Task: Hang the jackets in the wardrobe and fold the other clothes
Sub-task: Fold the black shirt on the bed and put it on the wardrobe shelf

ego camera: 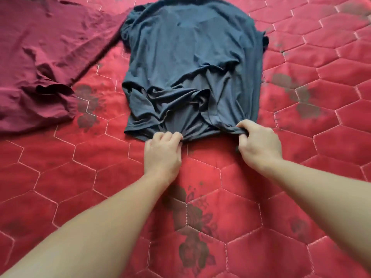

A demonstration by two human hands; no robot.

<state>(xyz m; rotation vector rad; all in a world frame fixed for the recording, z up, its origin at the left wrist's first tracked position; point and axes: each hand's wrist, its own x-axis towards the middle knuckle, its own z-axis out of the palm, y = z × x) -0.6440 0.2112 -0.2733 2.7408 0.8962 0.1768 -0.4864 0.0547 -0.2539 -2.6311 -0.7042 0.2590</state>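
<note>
Forearms, two of them, reach up from the bottom of my view over the red quilted mattress (pixel 261 227), both bare. I count two hands at work. My left hand (pixel 162 152) has its fingers curled into the near hem of the dark blue-grey shirt (pixel 184 57), pinching a bunch of fabric. My right hand (pixel 260 140) grips the same hem further right, at the near right corner, fingers and thumb closed around a fold of cloth. Between the two hands the hem runs taut and gathered.

One shirt, then, lying flat on the mattress ahead of the hands, rumpled in its near half and smoother toward the far end. Its left and right edges sit apart from anything else, with open quilt on the right side. One more garment, a maroon cloth (pixel 40 57), lies spread at far left, its long edge coming close to the shirt's far left corner; I cannot tell whether they touch.
</note>
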